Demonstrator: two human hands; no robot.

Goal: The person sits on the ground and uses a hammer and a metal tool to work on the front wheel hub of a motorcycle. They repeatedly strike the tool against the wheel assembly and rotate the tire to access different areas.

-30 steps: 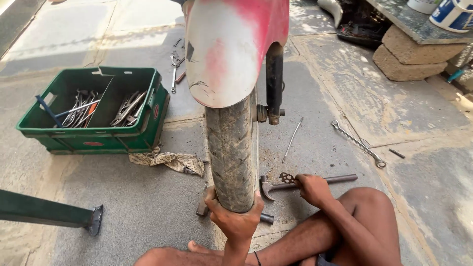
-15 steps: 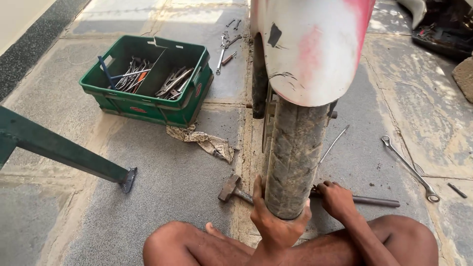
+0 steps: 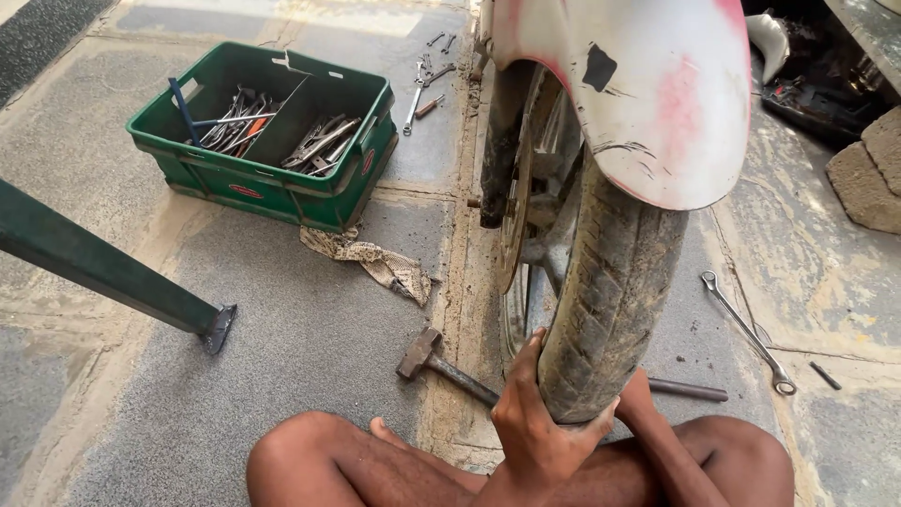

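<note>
Right hand (image 3: 636, 399) mostly hidden behind tyre (image 3: 610, 300); hammer (image 3: 441, 364) handle passes behind left hand (image 3: 540, 422); mudguard (image 3: 648, 84) cut off at top edge.

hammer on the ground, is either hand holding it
No, the hammer lies untouched on the floor while the left hand grips the tyre.

Concrete floor (image 3: 282, 310) carried green crate (image 3: 267, 183), rag (image 3: 375, 263) just beside it, hammer (image 3: 441, 364) near tyre (image 3: 610, 300), long spanner (image 3: 746, 329) right, loose wrenches (image 3: 422, 84) beyond crate.
</note>
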